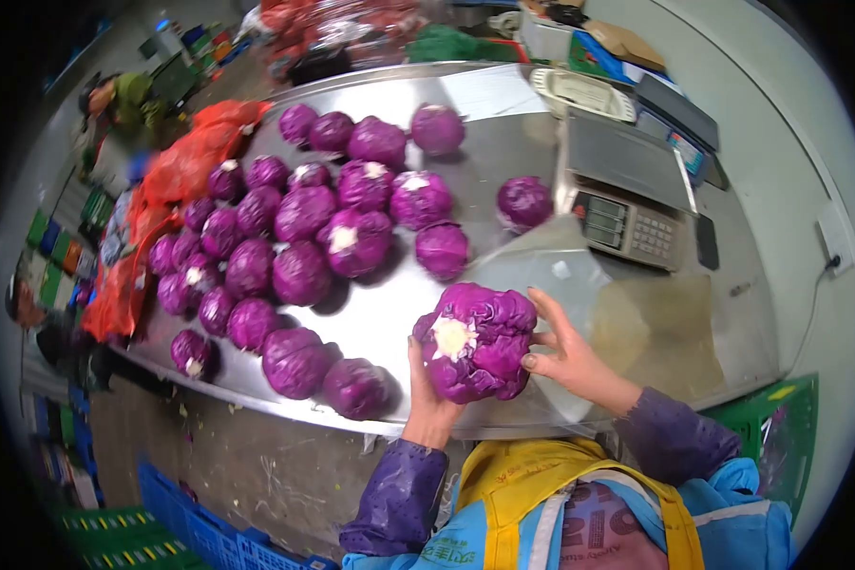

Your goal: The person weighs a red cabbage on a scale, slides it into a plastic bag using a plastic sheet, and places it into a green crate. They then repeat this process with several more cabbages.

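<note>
Both forearms are covered by loose purple oversleeves, the left sleeve point(397, 494) gathered at the wrist and wrinkled along its length, the right sleeve point(668, 437) likewise puckered at the cuff. Below the sleeves sits a light blue jacket point(746, 527) with a pale reflective band. Between the sleeves, a yellow apron bib point(532, 470) hangs over the chest (its straps run down either side of a greyish printed panel). The fingers are bare, without gloves.

Heaped red cabbages point(299, 223) on steel table point(503, 142), weighing scale point(627, 195) beside orange sack point(176, 166).
</note>
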